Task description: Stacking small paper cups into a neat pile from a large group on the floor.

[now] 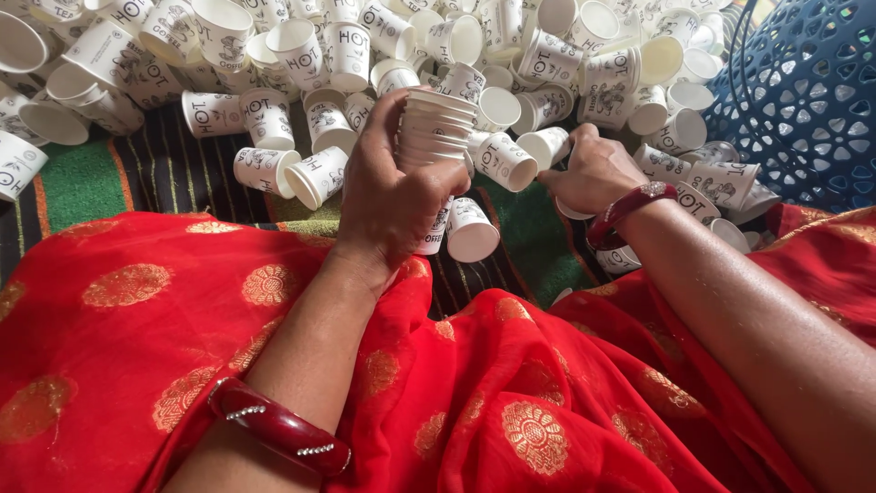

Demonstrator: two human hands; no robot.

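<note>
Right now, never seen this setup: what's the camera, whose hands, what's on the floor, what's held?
There is no machine here. One camera sits on a person's head and looks down at their own two bare hands and lap, which is draped in red cloth with gold motifs.

The left hand grips a nested stack of white paper cups, held upright. The right hand reaches into a loose pile of printed paper cups and touches one; whether it has closed on it cannot be told.

The cups lie scattered on a striped green and dark mat. A blue plastic basket stands at the upper right. Each wrist wears a dark red bangle.
</note>
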